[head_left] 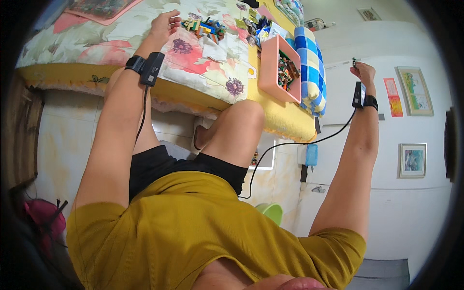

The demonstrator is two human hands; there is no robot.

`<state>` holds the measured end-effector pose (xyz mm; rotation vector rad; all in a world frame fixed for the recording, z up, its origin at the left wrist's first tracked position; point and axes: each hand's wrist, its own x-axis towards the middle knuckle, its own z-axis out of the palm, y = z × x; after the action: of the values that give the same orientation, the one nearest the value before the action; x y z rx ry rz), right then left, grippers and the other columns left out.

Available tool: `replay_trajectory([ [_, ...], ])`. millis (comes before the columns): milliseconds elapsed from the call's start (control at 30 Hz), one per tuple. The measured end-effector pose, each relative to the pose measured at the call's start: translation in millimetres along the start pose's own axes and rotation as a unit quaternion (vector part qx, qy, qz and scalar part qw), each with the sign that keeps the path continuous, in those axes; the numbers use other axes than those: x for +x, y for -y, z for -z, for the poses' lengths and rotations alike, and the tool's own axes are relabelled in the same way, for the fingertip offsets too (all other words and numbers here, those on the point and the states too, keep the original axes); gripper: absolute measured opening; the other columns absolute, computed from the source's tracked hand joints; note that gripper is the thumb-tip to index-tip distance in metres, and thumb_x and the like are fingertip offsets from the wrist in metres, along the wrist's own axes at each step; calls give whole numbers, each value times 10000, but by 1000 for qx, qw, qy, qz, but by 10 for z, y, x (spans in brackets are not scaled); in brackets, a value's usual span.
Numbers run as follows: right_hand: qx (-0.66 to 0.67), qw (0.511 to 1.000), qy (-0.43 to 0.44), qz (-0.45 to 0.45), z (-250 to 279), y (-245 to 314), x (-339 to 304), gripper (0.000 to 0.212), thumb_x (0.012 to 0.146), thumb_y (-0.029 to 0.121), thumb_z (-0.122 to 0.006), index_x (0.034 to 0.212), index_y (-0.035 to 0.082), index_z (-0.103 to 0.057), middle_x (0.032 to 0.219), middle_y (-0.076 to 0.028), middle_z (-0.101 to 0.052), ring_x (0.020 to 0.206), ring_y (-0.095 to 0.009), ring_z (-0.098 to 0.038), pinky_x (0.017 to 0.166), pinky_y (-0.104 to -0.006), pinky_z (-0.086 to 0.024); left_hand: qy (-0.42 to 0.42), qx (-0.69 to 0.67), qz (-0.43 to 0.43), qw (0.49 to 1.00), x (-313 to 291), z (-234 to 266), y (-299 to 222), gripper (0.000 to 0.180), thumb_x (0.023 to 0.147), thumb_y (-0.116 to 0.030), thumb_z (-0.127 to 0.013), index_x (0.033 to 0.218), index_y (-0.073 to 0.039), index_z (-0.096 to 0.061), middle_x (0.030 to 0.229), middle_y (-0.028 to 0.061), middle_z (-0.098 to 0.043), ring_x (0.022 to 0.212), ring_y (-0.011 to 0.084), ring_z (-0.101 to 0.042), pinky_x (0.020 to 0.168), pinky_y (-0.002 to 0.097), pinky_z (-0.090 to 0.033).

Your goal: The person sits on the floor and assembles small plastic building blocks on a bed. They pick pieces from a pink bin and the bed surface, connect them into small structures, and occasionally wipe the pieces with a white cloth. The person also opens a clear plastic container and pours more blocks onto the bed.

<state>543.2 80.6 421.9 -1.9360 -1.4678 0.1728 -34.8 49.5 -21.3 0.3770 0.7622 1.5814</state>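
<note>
My left hand (163, 25) rests on the flowered bedspread (121, 43), fingers spread, right beside a small build of coloured toy bricks (205, 27). It holds nothing. My right hand (363, 71) is raised out to the right, away from the bed, pinching a small dark piece (354, 62) between its fingertips. Both wrists carry black strapped devices, and a black cable runs from the right one down toward my lap. A pink tray (271, 63) holding several loose bricks lies tilted on the bed between my hands.
A blue-and-white checked pillow (309, 63) lies next to the tray. More loose bricks and packets (256, 26) are scattered beyond it. Framed pictures (414, 90) hang on the white wall at right. My bent knee (244, 113) presses against the yellow bed edge.
</note>
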Motion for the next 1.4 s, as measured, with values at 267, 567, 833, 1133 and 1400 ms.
replay_trajectory([
  [267,-655,726,184,94,-1308,-1386,-184,97,738,202,-745,773,117,-773,834,-113,-756,774,-284,-742,662,-388,-584,-33,-19,2,999,-5,88,-61,180,844,-220,-737,934,-68,-705,790,51,-675,596,102,-586,482,227,-453],
  [567,-344,918,-27,197,-2420,-920,-703,321,885,290,-643,924,-18,-725,900,-244,-712,860,-411,-697,754,-431,-559,-98,33,12,995,-55,-112,-98,182,903,-239,-688,981,-78,-723,818,9,-664,653,96,-582,543,230,-448],
  [833,-15,949,226,218,-4378,39,-1634,344,821,341,-730,929,16,-754,804,-177,-729,752,-318,-712,706,-393,-548,71,590,-343,727,-247,-553,315,251,852,-233,-666,1040,-70,-695,900,111,-672,809,281,-648,710,396,-526],
  [1133,-56,961,172,209,-4799,225,-2326,385,780,318,-782,966,12,-641,808,-130,-680,734,-248,-666,686,-367,-520,142,685,-339,629,-329,-684,601,102,853,-159,-660,893,-66,-677,932,99,-589,921,298,-607,753,429,-530],
  [1400,227,920,321,16,-4374,230,-1973,391,888,204,-718,1203,-13,-637,882,-104,-712,680,-138,-653,573,-275,-522,85,380,-31,921,-194,-662,83,133,881,-179,-656,852,-51,-680,921,50,-693,793,187,-659,706,318,-493],
])
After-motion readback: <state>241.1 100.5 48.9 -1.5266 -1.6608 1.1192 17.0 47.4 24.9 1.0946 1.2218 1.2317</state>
